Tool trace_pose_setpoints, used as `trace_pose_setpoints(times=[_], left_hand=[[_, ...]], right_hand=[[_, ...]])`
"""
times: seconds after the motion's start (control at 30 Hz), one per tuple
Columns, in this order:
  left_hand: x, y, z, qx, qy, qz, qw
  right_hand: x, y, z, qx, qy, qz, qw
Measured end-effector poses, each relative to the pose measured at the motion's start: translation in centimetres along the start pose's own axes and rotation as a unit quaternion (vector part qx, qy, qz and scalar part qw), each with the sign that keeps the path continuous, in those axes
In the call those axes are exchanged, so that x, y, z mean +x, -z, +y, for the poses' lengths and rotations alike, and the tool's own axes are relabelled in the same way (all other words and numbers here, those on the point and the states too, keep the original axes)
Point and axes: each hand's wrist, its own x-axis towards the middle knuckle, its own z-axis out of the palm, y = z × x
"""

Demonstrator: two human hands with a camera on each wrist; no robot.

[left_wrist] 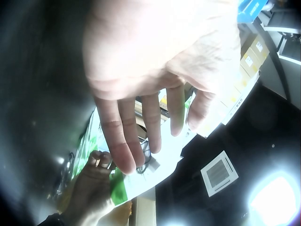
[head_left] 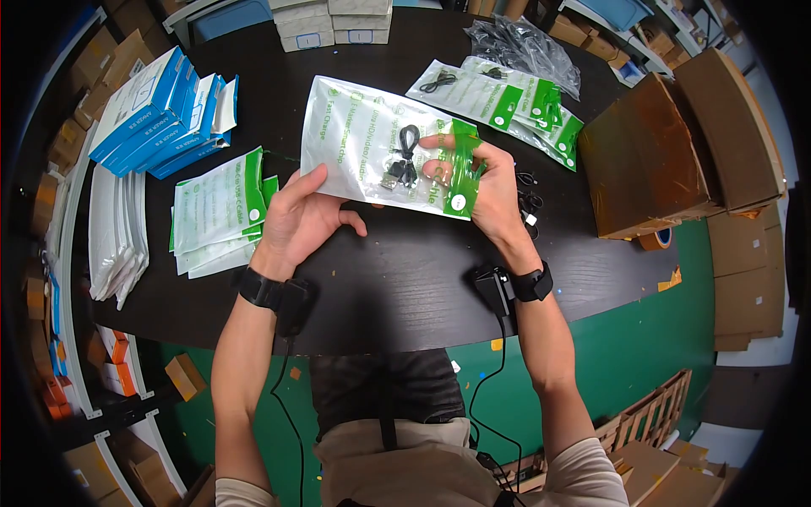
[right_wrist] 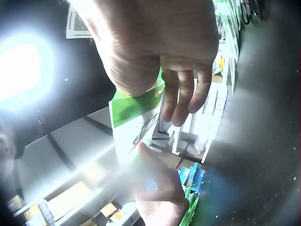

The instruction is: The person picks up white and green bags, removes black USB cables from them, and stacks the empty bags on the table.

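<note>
A white and green cable bag [head_left: 359,144] with a coiled black cable [head_left: 408,156] inside is held up over the dark table. The right hand [head_left: 498,198] pinches its green end; in the right wrist view the other fingers of this hand [right_wrist: 160,61] hang loosely beside the bag [right_wrist: 136,113]. At the bag's lower left corner is the left hand [head_left: 296,220], its thumb against the bag and its fingers partly hidden behind. The left wrist view shows the left hand [left_wrist: 150,75] with its fingers extended, in front of the bag [left_wrist: 162,162].
Similar bags [head_left: 218,203] lie left of the hands, more [head_left: 473,93] at the back right. Blue boxes [head_left: 148,110] and white sleeves [head_left: 117,228] stand far left, white boxes [head_left: 359,21] at the back. A cardboard box [head_left: 646,152] and loose cables [head_left: 530,203] are on the right.
</note>
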Motion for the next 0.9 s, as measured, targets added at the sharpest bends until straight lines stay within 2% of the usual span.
trace_pose_setpoints(times=[0.63,0.9], left_hand=[[0.14,-0.25,0.32,0.026,0.008,-0.023,0.999],[0.10,-0.22,0.18,0.027,0.003,-0.005,1.000]], right_hand=[[0.00,-0.13,-0.08,0.000,-0.008,0.008,1.000],[0.02,-0.18,-0.12,-0.006,-0.002,0.006,1.000]])
